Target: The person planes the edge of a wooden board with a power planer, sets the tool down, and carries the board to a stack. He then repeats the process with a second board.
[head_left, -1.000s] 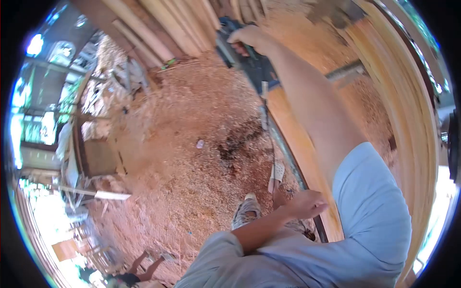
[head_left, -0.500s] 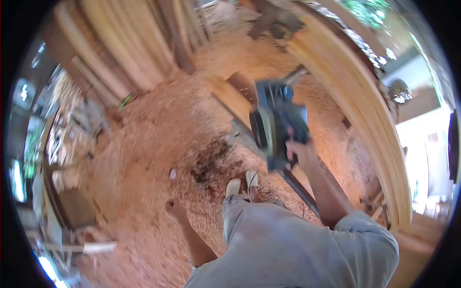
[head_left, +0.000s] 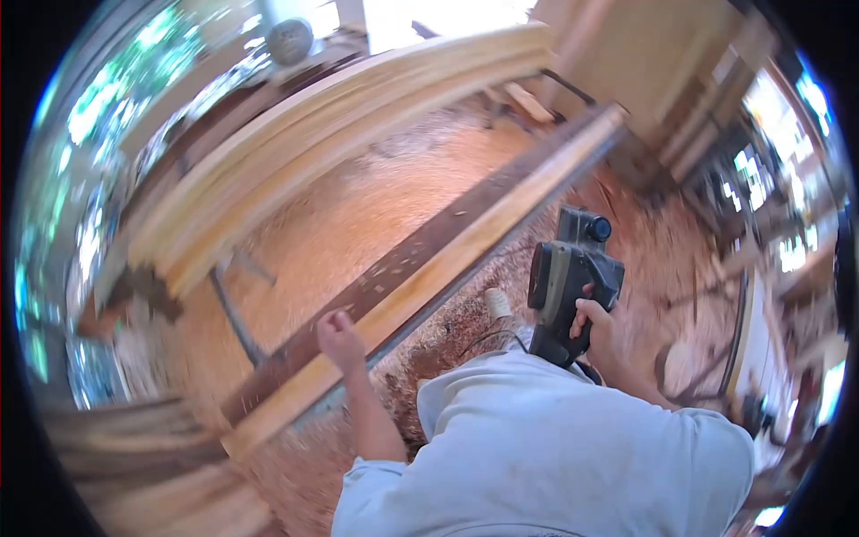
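My right hand (head_left: 594, 328) is wrapped round the handle of a dark electric planer (head_left: 573, 282), which has a blue-ringed knob at its front. The planer is held up in front of my right side, off the board, and a thin cord hangs near it. My left hand (head_left: 341, 340) is loosely closed, with nothing showing in it. It overlaps a long, pale-edged wooden board (head_left: 447, 277) that slants across in front of me. Wood chips lie on the dark brown plank (head_left: 394, 261) along the board's far side.
Thick stacked planks (head_left: 358, 116) run along the far side on supports. Shavings (head_left: 313, 242) cover the ground. More timber (head_left: 161, 447) lies at the lower left, and a large wooden panel (head_left: 626, 63) stands at the back. One shoe (head_left: 497, 304) shows below me.
My view has turned to the right, toward the long board. The planer has gone from over the board to my right side. My left hand has come up over the board.
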{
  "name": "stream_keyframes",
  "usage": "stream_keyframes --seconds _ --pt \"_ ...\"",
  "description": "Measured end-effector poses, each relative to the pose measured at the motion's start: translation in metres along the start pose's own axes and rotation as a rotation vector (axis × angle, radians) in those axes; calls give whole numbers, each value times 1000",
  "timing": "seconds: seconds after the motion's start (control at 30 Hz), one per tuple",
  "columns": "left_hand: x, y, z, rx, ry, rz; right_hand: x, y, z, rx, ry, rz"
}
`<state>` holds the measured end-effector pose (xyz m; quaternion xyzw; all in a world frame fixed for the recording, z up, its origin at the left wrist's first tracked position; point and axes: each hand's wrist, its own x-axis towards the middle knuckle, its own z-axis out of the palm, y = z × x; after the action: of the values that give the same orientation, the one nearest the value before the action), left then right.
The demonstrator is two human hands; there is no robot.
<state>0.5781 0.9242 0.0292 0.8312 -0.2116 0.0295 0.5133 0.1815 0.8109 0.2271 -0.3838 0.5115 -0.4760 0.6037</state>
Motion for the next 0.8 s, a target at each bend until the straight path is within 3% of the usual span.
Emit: stream_keyframes --seconds 0.03,0.17,0.27,0.3,0.33,0.4,0.47,0.57,0.63,0.7,0.77,0.8 --pt "0 28 34 15 -136 8 -3 4 -16 9 62 -36" --pt "-27 110 184 -45 -549 449 8 3 -75 116 317 -65" --pt "-52 132 272 141 -661 678 37 20 -98 137 456 -74" --pt "-61 126 305 139 -693 640 45 25 -113 143 487 -78" --pt "-71 147 313 130 -697 658 54 24 -130 143 515 -83" --pt "-95 186 318 571 -638 627 76 14 -164 156 544 -71" --pt "-98 189 326 680 -615 577 102 6 -193 183 577 -65" --pt "-84 180 325 709 -613 511 131 -13 -238 188 608 -32" --pt "-70 178 315 550 -745 708 147 -18 -268 198 631 -17" --pt "-57 189 302 359 -881 540 162 -18 -291 205 671 10" --pt "-11 162 297 459 -1113 196 175 -17 -309 221 720 33" --pt "7 161 297 347 -1091 255 181 -16 -320 237 740 16"
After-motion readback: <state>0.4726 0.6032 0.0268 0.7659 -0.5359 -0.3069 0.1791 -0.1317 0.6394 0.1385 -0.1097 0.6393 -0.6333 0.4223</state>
